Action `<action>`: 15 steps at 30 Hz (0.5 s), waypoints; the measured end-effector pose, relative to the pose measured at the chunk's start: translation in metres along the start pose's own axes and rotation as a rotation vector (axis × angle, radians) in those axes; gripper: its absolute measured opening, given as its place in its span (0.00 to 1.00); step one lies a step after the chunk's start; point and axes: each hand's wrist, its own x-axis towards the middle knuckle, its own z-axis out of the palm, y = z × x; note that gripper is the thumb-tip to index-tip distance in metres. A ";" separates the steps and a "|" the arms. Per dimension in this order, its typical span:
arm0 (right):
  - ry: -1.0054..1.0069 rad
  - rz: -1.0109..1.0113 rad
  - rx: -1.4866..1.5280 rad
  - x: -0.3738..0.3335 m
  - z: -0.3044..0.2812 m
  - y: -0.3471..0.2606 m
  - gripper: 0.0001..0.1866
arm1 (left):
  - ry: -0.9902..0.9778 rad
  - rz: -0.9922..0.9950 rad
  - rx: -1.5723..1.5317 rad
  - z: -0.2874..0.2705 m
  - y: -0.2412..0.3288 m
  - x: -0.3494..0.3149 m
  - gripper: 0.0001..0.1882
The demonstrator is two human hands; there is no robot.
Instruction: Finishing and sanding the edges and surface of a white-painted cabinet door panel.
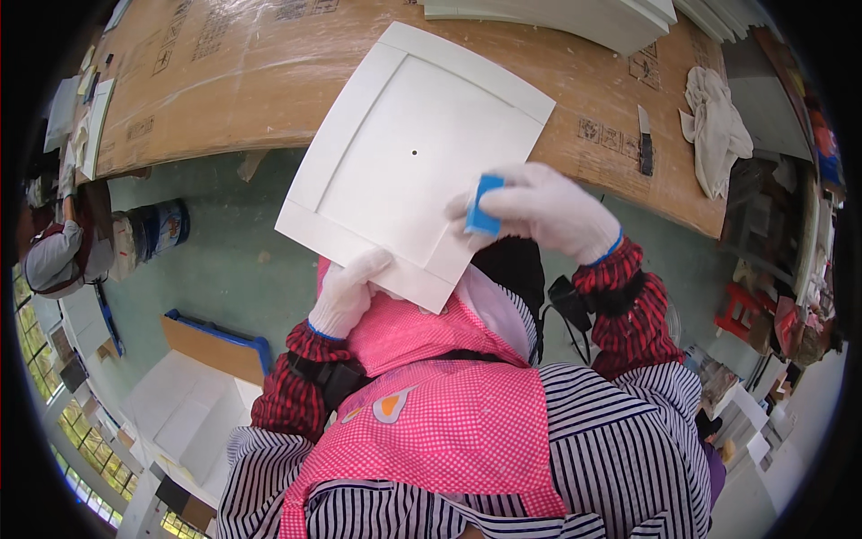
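A white cabinet door panel with a raised border and a small dark hole lies tilted in front of me. Its far part rests on the table, and its near corner reaches over my lap. My left hand, in a white glove, grips the panel's near left edge, thumb on top and the other fingers hidden underneath. In my gloved right hand is a small blue sanding block, held at the panel's right border. Whether the block touches the surface I cannot tell.
Brown cardboard under clear film covers the table. White panels are stacked at its far side. A scraper with a dark handle and a white cloth lie at the right. Another person works at far left, beside a bucket.
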 end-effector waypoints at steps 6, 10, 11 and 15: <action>0.501 -0.733 0.227 0.035 -0.110 -0.037 0.15 | -0.013 0.039 -0.057 0.009 0.010 -0.003 0.25; 0.373 -0.777 0.374 0.032 -0.078 -0.027 0.15 | -0.097 -0.128 -0.091 -0.005 0.012 -0.004 0.25; 0.323 -0.754 0.378 0.028 -0.063 -0.017 0.15 | -0.072 -0.157 -0.165 0.004 0.017 -0.007 0.25; 0.263 -0.484 0.310 -0.001 0.013 0.026 0.27 | -0.140 -0.170 -0.274 0.006 0.021 -0.005 0.25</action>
